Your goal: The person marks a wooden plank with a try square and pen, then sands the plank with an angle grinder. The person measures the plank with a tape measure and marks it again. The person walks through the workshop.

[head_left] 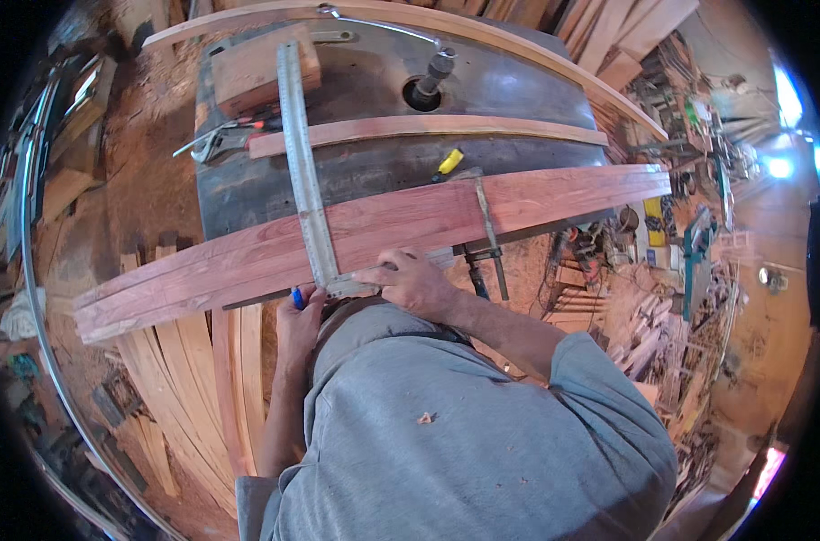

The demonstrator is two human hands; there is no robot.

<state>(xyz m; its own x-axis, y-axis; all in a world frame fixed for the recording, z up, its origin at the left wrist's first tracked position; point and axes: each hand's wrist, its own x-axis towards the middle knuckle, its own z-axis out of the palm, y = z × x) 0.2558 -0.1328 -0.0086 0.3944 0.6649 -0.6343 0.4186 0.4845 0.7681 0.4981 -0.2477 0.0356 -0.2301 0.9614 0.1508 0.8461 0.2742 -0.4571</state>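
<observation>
Right hand bends its fingers over the metal square laid across reddish boards; whether it grips or merely presses, I cannot tell. Left hand pinches a blue pen. Likely stiff and light, the square is best held near its corner.

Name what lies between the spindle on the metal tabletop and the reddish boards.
In the head view, a long wooden strip lies between the spindle and the reddish boards, with a small yellow object between strip and boards.
</observation>
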